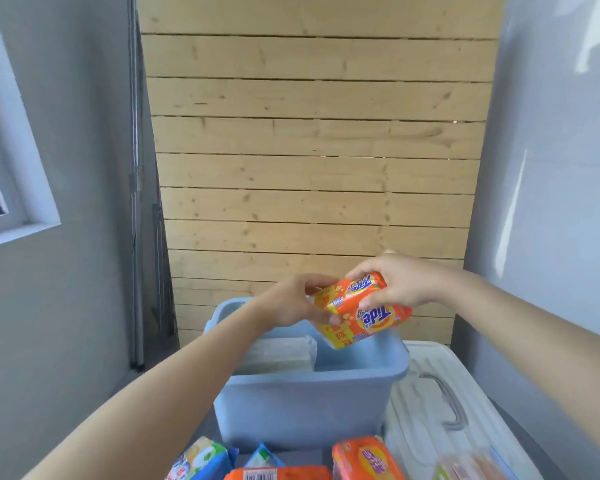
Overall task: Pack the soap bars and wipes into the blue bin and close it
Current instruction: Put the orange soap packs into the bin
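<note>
Both hands grasp one orange soap pack [361,310] over the bin [309,403]: left hand [291,303] at nine o'clock, right hand [400,282] at one.

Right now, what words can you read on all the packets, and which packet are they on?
"Tide": on the lower orange soap pack gripped by the left hand and right hand above the blue bin.
"Tide": on the upper orange pack, upside down.
Small print on those packs: too blurred.
Orange packet, barcode pack and blue-green packets below: unreadable.
</note>
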